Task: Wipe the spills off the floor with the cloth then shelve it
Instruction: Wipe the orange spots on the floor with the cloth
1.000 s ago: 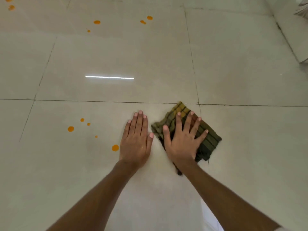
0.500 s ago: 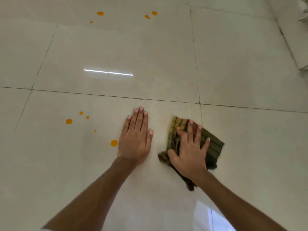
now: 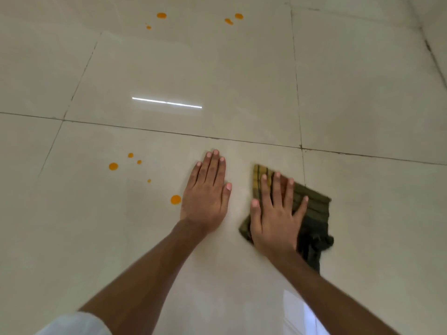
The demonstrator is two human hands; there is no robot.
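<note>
1. On the glossy tiled floor (image 3: 242, 68), right of centre: checked green-and-yellow cloth (image 3: 314, 209) pressed flat under the right hand (image 3: 273, 223), fingers (image 3: 266, 189) straight and spread apart, curled round nothing. Apt to slide off the cloth or bunch it on a fast stroke, with only flat pressure on it.
2. Just left of it: left hand (image 3: 205, 197) flat on bare tile, fingers close together and straight, apparently bracing. Could slip on the polished surface, more so over any wet film.
3. Just beside the left hand's outer edge: nearest orange drop (image 3: 175, 199), unwiped. Easy to drag a palm or wrist through and smear wider.
4. Further left, a cluster of orange drops (image 3: 113, 166); on the far tiles, more orange spots (image 3: 161, 15). All well apart from the cloth; easy to miss, above all the smallest specks.
5. Ahead of both hands, a grout line (image 3: 242, 140): likely to trap pigment pushed across it.
6. By the right forearm, a loose dark tail of the cloth: may spread picked-up liquid behind the stroke.
7. No shelf in view; risk of putting the cloth away soiled.
</note>
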